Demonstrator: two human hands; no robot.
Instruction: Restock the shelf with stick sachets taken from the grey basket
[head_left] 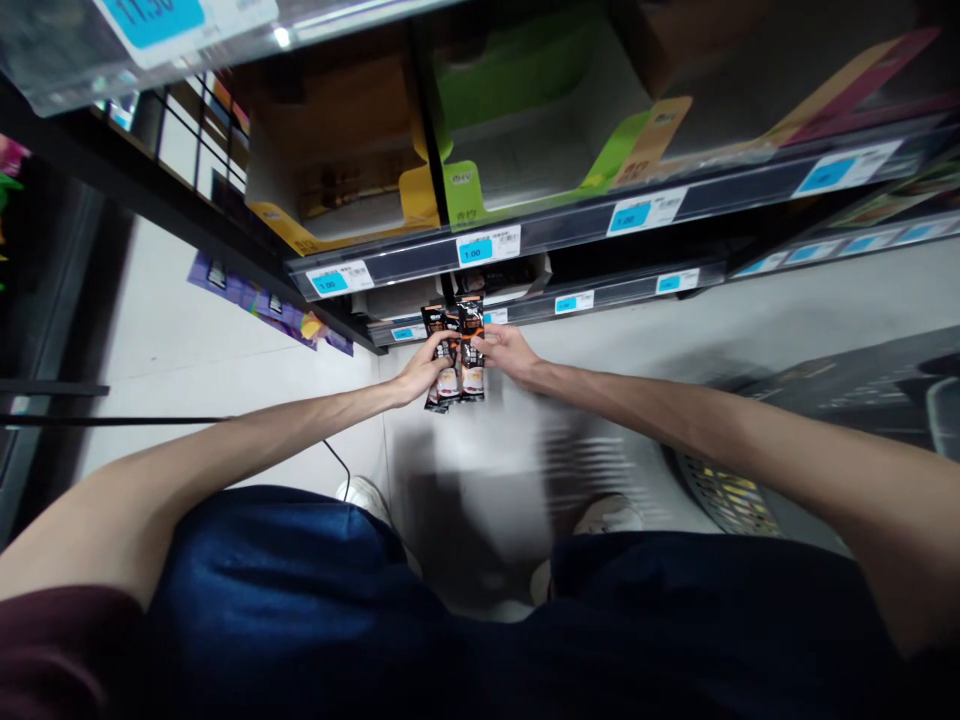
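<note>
Several slim black-and-orange sachets [448, 384] are bunched in my left hand [424, 368], its thumb lying across their front. One more such sachet [472, 375] stands upright right beside them, pinched at its right edge by my right hand [504, 350]. The two hands are close together, just in front of the lowest shelf. Behind the sachets, an open carton [517, 278] with dark contents sits on that shelf. My fingers behind the packets are hidden.
Above are a yellow display box [420, 198] and a green display box [466, 200] on a shelf edged with price tags [489, 247]. Purple packets [251, 297] hang at the left. A basket [727, 495] stands on the floor at the right, near my shoe [609, 513].
</note>
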